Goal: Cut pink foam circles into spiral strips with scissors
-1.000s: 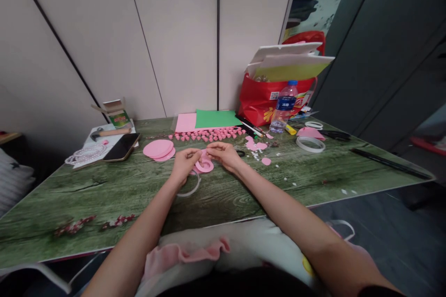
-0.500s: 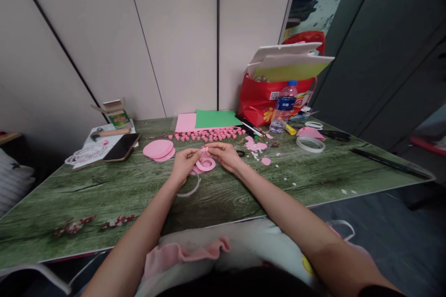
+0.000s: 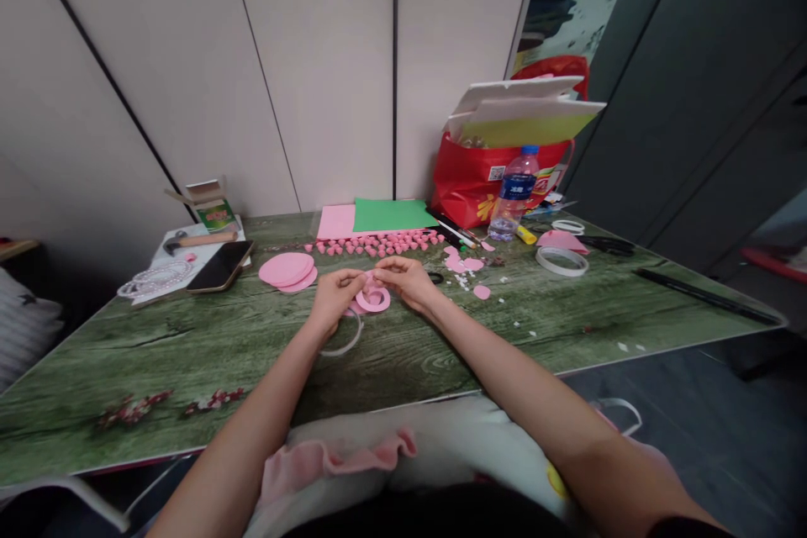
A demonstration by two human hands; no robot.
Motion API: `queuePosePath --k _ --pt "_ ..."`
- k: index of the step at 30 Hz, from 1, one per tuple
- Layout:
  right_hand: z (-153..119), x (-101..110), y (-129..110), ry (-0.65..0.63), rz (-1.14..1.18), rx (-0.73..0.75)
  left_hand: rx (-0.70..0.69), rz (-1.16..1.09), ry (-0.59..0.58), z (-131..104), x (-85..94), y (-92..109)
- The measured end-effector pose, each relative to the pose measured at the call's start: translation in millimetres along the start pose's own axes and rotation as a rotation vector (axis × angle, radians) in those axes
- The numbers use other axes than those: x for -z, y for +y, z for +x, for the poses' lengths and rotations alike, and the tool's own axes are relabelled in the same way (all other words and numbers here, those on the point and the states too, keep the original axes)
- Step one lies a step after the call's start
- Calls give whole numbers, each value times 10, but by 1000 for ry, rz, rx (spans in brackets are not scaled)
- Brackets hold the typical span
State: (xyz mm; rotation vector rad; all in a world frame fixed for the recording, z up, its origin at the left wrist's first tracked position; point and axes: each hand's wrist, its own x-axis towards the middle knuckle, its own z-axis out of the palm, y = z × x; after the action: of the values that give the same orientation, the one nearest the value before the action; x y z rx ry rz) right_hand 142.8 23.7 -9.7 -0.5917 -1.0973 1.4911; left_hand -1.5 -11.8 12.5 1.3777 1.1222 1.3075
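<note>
My left hand (image 3: 336,296) is closed in a pinch at the upper left edge of a pink ring (image 3: 382,303), which looks like thin foam or card. With thumb and fingertips pressed together, my right hand (image 3: 408,282) meets it at the ring's top; whatever small piece sits in those fingertips is too small to make out. Pink sheet material shows below the ring, partly covered. Beneath my left wrist lies a whitish tape roll (image 3: 345,348), half hidden. Left of the hands are several stacked pink discs (image 3: 287,271).
Small pink flower-like pieces (image 3: 378,245) lie in rows behind the hands, before a green sheet (image 3: 394,215). Pink scraps (image 3: 463,261), a water bottle (image 3: 514,197), a red bag (image 3: 463,181) and another tape roll (image 3: 561,262) are to the right. A phone (image 3: 220,266) and hammer (image 3: 202,241) lie left.
My right fingertips have shifted slightly at the ring's top, and the small pink bit seen between the hands is less visible. The ring has tilted a little.
</note>
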Motion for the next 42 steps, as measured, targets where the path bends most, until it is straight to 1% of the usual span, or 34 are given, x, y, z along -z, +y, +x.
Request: queuePosePath --k 9,15,20,24,30,36,42 --pt "-10 -19 -27 -52 33 -18 3 9 65 3 0 4" --pt "-18 -16 -41 -20 12 -30 5 -10 21 3 1 0" --pt "-29 -29 -52 -6 -2 -23 18 18 21 -3 -4 19" --pt "-33 -39 -53 0 7 -11 9 40 -12 -11 -6 34" --pt "-19 -39 -56 -20 72 -23 4 45 -19 -24 -5 55" --pt "-25 -37 -64 -57 58 -25 -4 66 -18 -28 -2 63" --pt "-25 -22 -46 -38 16 -11 3 59 -90 -19 11 29"
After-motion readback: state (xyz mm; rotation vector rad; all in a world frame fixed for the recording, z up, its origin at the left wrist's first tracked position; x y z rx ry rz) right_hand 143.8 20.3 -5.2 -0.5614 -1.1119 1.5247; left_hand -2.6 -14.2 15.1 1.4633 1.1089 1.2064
